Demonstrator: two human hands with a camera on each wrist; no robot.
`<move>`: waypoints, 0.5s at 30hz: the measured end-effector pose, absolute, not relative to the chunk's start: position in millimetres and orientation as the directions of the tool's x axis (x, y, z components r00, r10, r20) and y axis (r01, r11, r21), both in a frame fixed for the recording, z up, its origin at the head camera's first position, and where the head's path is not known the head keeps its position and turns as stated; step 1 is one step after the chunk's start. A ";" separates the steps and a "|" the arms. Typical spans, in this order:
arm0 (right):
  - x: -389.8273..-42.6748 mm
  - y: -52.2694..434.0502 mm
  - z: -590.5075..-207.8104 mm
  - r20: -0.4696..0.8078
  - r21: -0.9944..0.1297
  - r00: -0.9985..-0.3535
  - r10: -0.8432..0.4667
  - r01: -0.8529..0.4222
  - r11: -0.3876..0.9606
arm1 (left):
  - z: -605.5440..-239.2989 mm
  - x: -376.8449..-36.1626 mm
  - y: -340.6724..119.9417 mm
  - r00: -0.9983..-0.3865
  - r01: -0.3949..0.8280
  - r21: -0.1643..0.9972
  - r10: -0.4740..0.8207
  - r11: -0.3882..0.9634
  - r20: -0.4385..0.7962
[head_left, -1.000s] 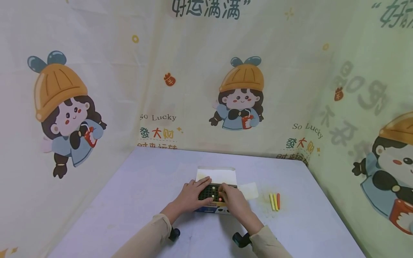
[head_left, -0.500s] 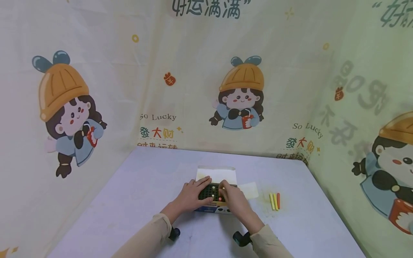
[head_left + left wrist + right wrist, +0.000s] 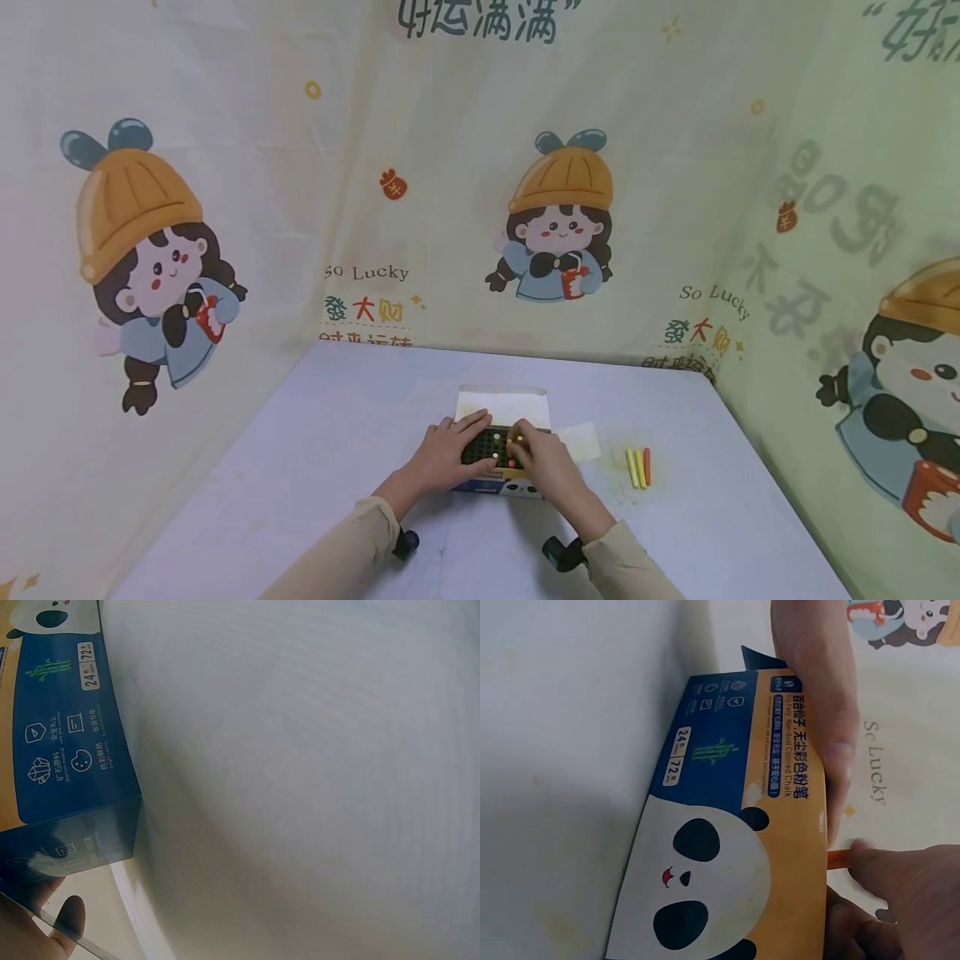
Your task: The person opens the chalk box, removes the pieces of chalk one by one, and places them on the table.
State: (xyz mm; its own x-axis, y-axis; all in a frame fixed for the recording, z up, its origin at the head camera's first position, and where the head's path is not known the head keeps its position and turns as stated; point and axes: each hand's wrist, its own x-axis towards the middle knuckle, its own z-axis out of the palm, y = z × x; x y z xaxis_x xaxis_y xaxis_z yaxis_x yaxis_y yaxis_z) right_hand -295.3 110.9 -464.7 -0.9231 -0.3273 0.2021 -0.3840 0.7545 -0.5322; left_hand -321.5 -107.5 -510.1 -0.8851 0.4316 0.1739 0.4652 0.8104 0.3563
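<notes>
The chalk box [image 3: 498, 467] sits near the middle of the table [image 3: 315, 467], lid flap [image 3: 502, 407] thrown open toward the far wall, and both hands are on it. The left hand [image 3: 448, 457] lies over the box's left side, fingers fairly straight, reaching across the dark tray of holes; from the left wrist view a fingertip [image 3: 71, 915] rests at the box's blue side panel [image 3: 71, 750], so it presses rather than clamps. The right hand [image 3: 546, 467] covers the box's right side, fingers curled in over the tray. The right wrist view shows it best: finger and thumb pinch an orange chalk stick [image 3: 838, 859] right at the box's top edge, just above the panda face [image 3: 705, 892] printed on the front. The left hand's long finger [image 3: 821, 697] lies along that same top edge, just beyond the orange stick.

In the tray between the two hands, a few coloured chalk ends [image 3: 497, 437] show in the holes; how many is too small to tell.

To the right of the box, apart from it, three loose sticks lie side by side on the table: two yellow [image 3: 635, 468] and one orange [image 3: 647, 467]. A pale flap [image 3: 581, 442] sticks out from the box's right side, between box and loose sticks. A cartoon-print cloth [image 3: 562, 217] hangs behind the box.
</notes>
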 end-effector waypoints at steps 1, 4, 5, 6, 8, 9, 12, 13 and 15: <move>-295.6 110.7 -465.2 0.200 -0.530 -0.924 -0.326 -0.382 0.757 | -510.2 -321.5 -107.6 -0.885 0.466 0.353 0.432 0.811 0.175; -297.0 109.5 -466.8 0.204 -0.506 -0.926 -0.319 -0.379 0.775 | -510.0 -321.1 -107.7 -0.885 0.466 0.349 0.431 0.813 0.178; -297.5 109.2 -467.6 0.204 -0.497 -0.926 -0.316 -0.377 0.782 | -509.7 -321.0 -107.6 -0.885 0.466 0.348 0.430 0.813 0.179; -297.9 108.9 -468.2 0.206 -0.488 -0.927 -0.313 -0.375 0.788 | -509.6 -321.0 -107.6 -0.884 0.467 0.347 0.431 0.814 0.179; -298.4 108.8 -469.1 0.210 -0.473 -0.927 -0.310 -0.374 0.798 | -509.5 -321.1 -107.4 -0.884 0.467 0.345 0.432 0.814 0.177; -298.7 108.9 -469.6 0.211 -0.469 -0.927 -0.311 -0.376 0.800 | -509.5 -321.2 -107.4 -0.884 0.468 0.345 0.433 0.814 0.176; -298.4 109.6 -469.9 0.214 -0.463 -0.922 -0.321 -0.386 0.798 | -509.8 -321.2 -107.3 -0.884 0.468 0.346 0.435 0.813 0.173; -298.0 109.8 -469.8 0.213 -0.463 -0.921 -0.325 -0.388 0.797 | -509.9 -321.1 -107.2 -0.884 0.467 0.346 0.435 0.814 0.171; -297.7 110.2 -469.7 0.213 -0.463 -0.919 -0.333 -0.395 0.793 | -510.0 -321.1 -107.1 -0.884 0.468 0.347 0.435 0.813 0.172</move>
State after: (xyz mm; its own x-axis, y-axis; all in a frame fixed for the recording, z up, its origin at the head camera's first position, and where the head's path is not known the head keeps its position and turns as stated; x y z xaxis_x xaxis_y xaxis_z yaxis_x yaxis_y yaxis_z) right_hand -297.7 110.2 -469.7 -0.9185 -0.3330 0.2132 -0.3951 0.7934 -0.4630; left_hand -321.1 -107.1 -510.0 -0.8838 0.4352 0.1717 0.4677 0.8129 0.3469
